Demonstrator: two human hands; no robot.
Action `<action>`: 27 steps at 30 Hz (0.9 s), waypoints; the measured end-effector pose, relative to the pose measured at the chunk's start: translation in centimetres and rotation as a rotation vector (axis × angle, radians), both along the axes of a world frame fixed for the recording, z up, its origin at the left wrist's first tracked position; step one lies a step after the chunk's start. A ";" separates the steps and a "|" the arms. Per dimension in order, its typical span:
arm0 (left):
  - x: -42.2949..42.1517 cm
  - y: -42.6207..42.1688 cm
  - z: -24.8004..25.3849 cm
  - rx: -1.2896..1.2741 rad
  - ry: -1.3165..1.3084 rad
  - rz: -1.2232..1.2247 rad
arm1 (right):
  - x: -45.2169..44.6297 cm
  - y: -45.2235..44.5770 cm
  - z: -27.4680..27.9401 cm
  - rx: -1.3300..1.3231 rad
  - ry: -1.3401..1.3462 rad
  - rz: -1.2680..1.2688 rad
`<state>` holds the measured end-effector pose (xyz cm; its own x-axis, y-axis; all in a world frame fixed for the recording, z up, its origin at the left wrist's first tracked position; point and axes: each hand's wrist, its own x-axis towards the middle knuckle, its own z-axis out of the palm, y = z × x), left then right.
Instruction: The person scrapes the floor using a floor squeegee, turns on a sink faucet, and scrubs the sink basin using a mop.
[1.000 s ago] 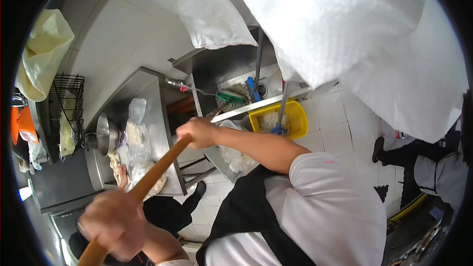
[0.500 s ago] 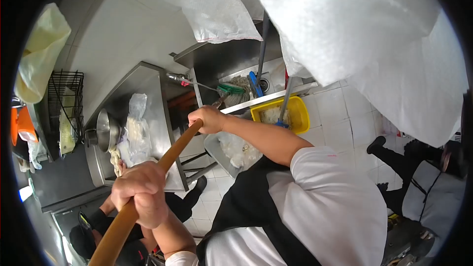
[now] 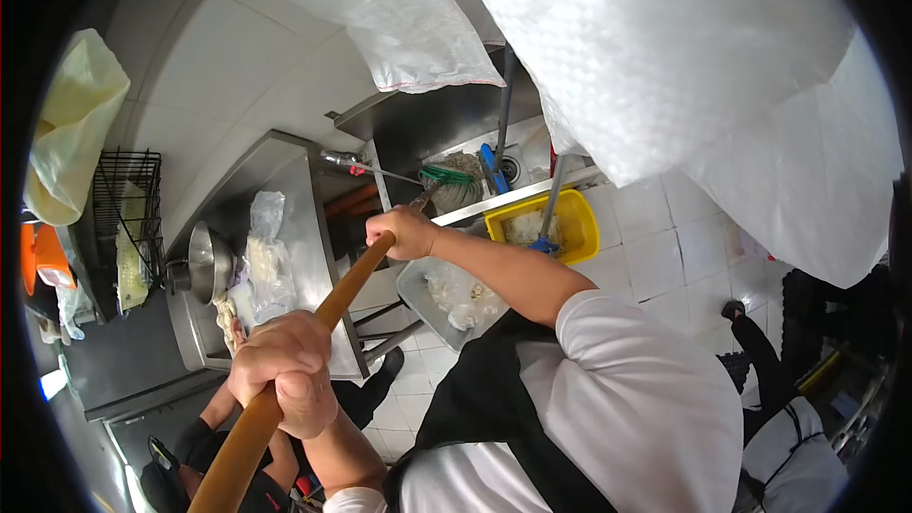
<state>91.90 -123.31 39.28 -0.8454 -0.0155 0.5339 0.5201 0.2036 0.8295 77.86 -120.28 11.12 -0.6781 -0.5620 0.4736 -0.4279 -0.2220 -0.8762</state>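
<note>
1. Since the earlier frames, the left hand (image 3: 285, 375) has shifted up and rightward from the lower left, while the co-worker (image 3: 793, 451) at far right has dropped lower in the frame.
2. At lower left, that left hand is clenched round the wooden handle (image 3: 355, 282), on the stretch farther from the mop head.
3. The handle's long axis climbs diagonally from the bottom left toward upper centre.
4. Left of centre, the right hand (image 3: 404, 231) grips it too, closed, and is the nearer hand to the mop head. The grey bin (image 3: 410, 299) sits just below.
5. Up and right of that grip, at upper centre, the mop head (image 3: 461, 192) lies inside the sink (image 3: 522, 197), beside a blue tool (image 3: 492, 169).
6. Right of centre, the yellow tub (image 3: 591, 228) stands beyond the sink's rim.
</note>
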 end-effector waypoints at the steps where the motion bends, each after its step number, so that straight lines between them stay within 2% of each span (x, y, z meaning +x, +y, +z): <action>1: 1.3 -1.8 -0.2 0.271 -0.020 -0.082 | -0.5 0.2 0.0 0.012 0.033 0.026; 3: 4.1 -5.6 0.4 0.794 -0.048 -0.258 | 0.1 0.3 2.8 0.049 0.090 0.055; 5: 5.3 -5.8 6.3 0.000 0.282 0.006 | 3.4 1.3 7.9 0.068 0.118 0.077; 6: 5.5 -3.7 9.7 -0.152 0.545 0.214 | 4.3 1.5 10.2 0.052 0.157 0.106; 8: 3.6 2.7 14.6 -0.199 0.282 -0.363 | 5.9 2.6 14.2 0.024 0.149 0.164; 9: 4.6 0.8 14.9 -0.200 0.278 -0.368 | 6.1 3.0 15.0 0.057 0.157 0.180; 12: 10.7 -10.2 14.9 -1.379 0.432 0.180 | 4.2 3.0 12.6 -0.023 0.102 0.171; 13: 6.4 -6.9 9.6 -1.047 0.298 0.169 | 2.6 2.3 9.5 -0.043 0.153 0.100; 14: 2.1 -3.5 4.3 -0.623 0.216 0.110 | 0.8 1.5 5.5 -0.097 0.103 0.012; 15: -2.2 -0.1 -1.1 -0.231 0.210 0.065 | -0.8 1.3 0.7 -0.015 0.001 0.001; 17: -1.8 1.9 -1.2 -0.090 0.090 -0.009 | -2.1 1.8 0.2 0.062 0.001 -0.047; 19: 1.8 -4.3 -2.7 0.135 -0.022 0.224 | -1.0 1.2 0.3 0.051 0.095 0.043; 21: 2.3 -4.3 3.6 -0.080 -0.093 -0.094 | 0.6 1.8 4.5 0.079 0.104 0.027; 22: 0.9 -2.1 5.1 0.553 0.219 -0.570 | 1.8 2.3 7.3 0.071 0.097 0.066; 24: 2.7 -0.6 11.2 0.055 0.416 -0.239 | 3.8 2.8 11.5 0.021 0.187 0.128; 25: 3.0 0.8 13.6 -0.053 0.323 -0.374 | 4.6 2.9 12.9 -0.027 0.180 0.161; 26: 2.7 2.6 14.8 -0.162 0.226 -0.510 | 4.9 3.4 14.3 0.039 0.190 0.173; 27: 2.7 1.5 14.2 -0.162 0.222 -0.516 | 5.0 3.9 15.0 0.106 0.196 0.183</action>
